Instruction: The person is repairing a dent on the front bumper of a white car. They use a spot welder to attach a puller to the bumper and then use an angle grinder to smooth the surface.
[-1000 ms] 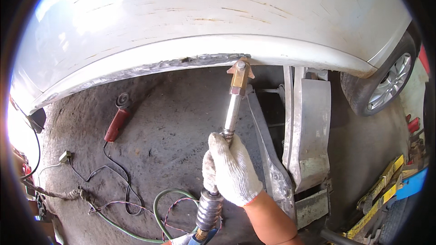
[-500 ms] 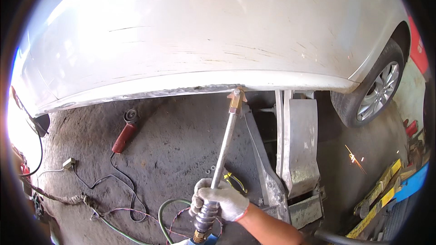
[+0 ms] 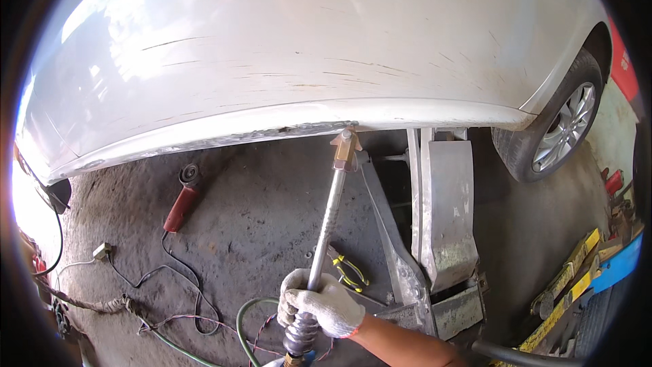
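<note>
My right hand (image 3: pixel 322 304), in a white glove, is closed round the ribbed sliding weight (image 3: pixel 300 331) of a steel pulling tool, where its shaft (image 3: pixel 329 221) enters. The tool's brass-coloured head (image 3: pixel 345 151) touches the scraped, grey-streaked lower sill (image 3: pixel 299 129) of the white car, near that streak's right end. A white glove, my left hand (image 3: pixel 274 362), barely shows at the bottom edge beside the tool's lower fitting; its fingers are hidden.
A red angle grinder (image 3: pixel 182 207), pliers (image 3: pixel 350 272), cables (image 3: pixel 197 285) and a green hose (image 3: pixel 241 319) lie on the floor (image 3: pixel 231 224). A metal lift (image 3: pixel 448 211) stands under the car, left of the wheel (image 3: pixel 564 122). Yellow-and-blue equipment (image 3: pixel 591 265) fills the lower right.
My right hand and the weight have moved down the shaft since a second ago, exposing more rod and the pliers. The view has shifted. Sparks at right, seen half a second ago, are gone.
</note>
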Action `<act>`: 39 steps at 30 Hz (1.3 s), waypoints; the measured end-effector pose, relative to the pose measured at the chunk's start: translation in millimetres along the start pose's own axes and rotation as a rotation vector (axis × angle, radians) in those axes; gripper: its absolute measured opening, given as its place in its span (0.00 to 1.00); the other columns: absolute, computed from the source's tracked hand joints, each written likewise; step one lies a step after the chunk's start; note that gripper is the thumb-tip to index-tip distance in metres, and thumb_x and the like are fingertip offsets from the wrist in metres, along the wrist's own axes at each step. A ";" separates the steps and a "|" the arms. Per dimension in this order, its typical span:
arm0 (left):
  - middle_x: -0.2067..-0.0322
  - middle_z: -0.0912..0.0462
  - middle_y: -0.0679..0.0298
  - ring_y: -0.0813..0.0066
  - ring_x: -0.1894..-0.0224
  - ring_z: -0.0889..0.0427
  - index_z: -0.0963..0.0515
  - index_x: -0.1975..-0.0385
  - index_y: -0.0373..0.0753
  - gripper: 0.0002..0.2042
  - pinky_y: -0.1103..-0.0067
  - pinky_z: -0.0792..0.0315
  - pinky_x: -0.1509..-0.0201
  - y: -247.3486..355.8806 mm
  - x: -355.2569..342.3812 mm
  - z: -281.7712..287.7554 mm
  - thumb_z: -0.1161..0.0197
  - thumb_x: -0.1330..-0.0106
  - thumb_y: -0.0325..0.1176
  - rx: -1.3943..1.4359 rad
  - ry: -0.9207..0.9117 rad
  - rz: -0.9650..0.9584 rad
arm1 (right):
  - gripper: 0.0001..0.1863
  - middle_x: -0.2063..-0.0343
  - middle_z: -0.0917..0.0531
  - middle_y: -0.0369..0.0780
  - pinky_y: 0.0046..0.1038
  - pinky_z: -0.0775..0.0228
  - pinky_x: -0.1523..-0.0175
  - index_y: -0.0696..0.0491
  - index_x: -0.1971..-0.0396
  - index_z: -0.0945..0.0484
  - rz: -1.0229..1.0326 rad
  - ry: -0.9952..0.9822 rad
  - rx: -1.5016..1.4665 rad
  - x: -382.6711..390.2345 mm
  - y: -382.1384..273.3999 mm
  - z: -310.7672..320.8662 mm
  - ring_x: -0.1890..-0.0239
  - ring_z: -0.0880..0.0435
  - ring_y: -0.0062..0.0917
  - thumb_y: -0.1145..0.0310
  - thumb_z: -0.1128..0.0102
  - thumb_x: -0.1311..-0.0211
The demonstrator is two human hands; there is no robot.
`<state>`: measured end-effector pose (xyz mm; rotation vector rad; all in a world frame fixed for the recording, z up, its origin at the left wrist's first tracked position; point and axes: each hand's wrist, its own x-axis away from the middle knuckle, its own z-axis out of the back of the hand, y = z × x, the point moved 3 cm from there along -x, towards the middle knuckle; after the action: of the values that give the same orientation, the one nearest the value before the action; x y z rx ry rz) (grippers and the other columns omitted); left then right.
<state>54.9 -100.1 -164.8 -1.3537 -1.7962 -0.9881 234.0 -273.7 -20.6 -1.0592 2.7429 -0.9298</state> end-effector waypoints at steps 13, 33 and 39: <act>0.76 0.22 0.69 0.74 0.76 0.23 0.24 0.59 0.46 0.11 0.77 0.29 0.74 -23.8 -28.7 4.8 0.51 0.24 0.43 -0.010 0.207 -0.177 | 0.34 0.93 0.47 0.26 0.19 0.60 0.90 0.44 0.84 0.42 -0.039 -0.924 -0.732 -41.6 -46.9 8.9 0.93 0.53 0.12 0.29 0.58 0.33; 0.85 0.27 0.68 0.71 0.85 0.29 0.27 0.77 0.49 0.25 0.75 0.35 0.81 -29.9 -55.3 24.7 0.56 0.28 0.61 0.174 0.297 -0.038 | 0.18 0.81 0.29 0.33 0.24 0.36 0.75 0.49 0.69 0.30 0.138 0.074 -0.019 -20.6 -55.1 22.9 0.80 0.32 0.19 0.51 0.51 0.23; 0.87 0.29 0.70 0.73 0.87 0.32 0.28 0.81 0.49 0.24 0.77 0.39 0.83 -16.7 -42.4 6.5 0.56 0.27 0.58 0.163 0.310 -0.030 | 0.18 0.82 0.29 0.32 0.24 0.35 0.75 0.48 0.70 0.30 0.120 0.107 0.015 -26.4 -53.6 26.8 0.81 0.32 0.19 0.51 0.51 0.23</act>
<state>48.3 -116.9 -207.2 -1.0165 -1.6266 -0.9842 292.9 -302.2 -16.8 -0.8561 2.8430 -1.0158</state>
